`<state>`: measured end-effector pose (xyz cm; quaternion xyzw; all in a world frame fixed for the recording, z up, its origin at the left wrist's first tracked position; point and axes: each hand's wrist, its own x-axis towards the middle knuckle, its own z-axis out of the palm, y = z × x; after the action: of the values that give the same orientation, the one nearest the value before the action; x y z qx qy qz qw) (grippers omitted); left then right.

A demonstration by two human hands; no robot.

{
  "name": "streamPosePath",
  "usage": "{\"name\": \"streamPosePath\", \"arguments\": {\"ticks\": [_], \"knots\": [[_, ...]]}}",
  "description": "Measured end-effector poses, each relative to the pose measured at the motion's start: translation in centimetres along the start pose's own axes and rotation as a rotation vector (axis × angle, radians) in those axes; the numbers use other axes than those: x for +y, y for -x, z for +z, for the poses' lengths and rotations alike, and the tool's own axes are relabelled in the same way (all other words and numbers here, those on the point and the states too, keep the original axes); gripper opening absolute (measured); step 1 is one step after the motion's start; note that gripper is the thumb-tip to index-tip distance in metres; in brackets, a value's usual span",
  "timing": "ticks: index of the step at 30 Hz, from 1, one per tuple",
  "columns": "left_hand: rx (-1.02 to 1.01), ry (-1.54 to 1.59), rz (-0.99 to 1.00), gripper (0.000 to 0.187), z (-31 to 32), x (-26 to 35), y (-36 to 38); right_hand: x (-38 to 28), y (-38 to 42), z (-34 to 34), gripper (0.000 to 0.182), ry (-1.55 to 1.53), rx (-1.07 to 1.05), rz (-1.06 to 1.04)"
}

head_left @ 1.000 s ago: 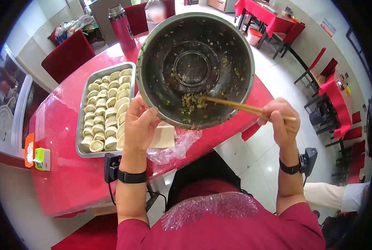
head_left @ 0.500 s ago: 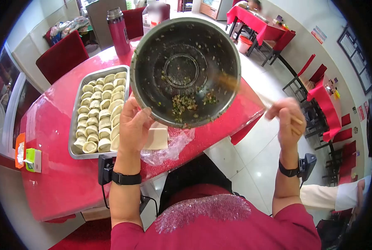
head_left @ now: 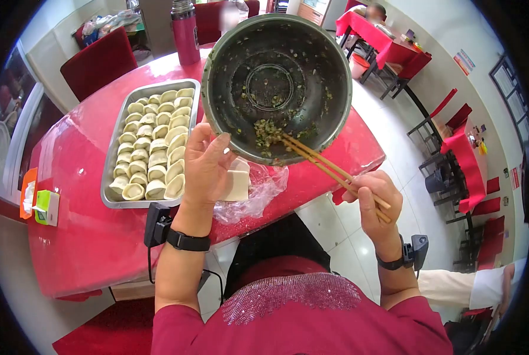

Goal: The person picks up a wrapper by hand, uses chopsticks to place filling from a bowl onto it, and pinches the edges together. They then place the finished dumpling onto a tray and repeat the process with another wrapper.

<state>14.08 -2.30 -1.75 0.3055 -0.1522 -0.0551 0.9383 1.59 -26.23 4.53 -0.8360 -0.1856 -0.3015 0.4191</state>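
The person wears a magenta short-sleeved top [head_left: 312, 325]. A band of silver-pink sequins [head_left: 291, 296] runs across its chest. Both forearms are bare. Each wrist carries a black strap: the left wrist strap [head_left: 188, 241] holds a black box-shaped device [head_left: 156, 225] on its outer side, with a thin black cable [head_left: 152, 269] hanging from it. The right wrist strap [head_left: 390, 263] holds a matching black device [head_left: 419, 245]. Both hands, left [head_left: 208, 165] and right [head_left: 374, 201], are ungloved.

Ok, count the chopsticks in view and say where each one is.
2. Both chopsticks are held side by side in the right hand, tips in the filling at the low side of the metal bowl.
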Motion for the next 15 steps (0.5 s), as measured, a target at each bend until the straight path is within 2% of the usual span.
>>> {"name": "streamPosePath", "arguments": {"ticks": [2, 3, 7, 11, 15], "knots": [[-0.013, -0.015, -0.011, 0.009, 0.1, 0.1, 0.0, -0.1, -0.5, 0.1, 0.009, 0.0, 0.008, -0.117], [-0.012, -0.017, -0.006, 0.009, 0.1, 0.1, 0.0, 0.0, -0.4, -0.2, 0.01, -0.073, 0.035, -0.026], [-0.022, 0.0, -0.008, 0.01, 0.5, 0.5, 0.1, 0.5, -2.2, 0.1, 0.014, -0.086, 0.027, 0.04], [-0.005, -0.025, 0.017, 0.013, 0.7, 0.3, 0.0, 1.8, -2.1, 0.0, 0.015, -0.251, -0.013, 0.085], [-0.02, -0.03, 0.007, 0.013, 0.8, 0.5, 0.1, 1.8, -2.5, 0.3, 0.017, -0.293, 0.078, 0.074]]}}
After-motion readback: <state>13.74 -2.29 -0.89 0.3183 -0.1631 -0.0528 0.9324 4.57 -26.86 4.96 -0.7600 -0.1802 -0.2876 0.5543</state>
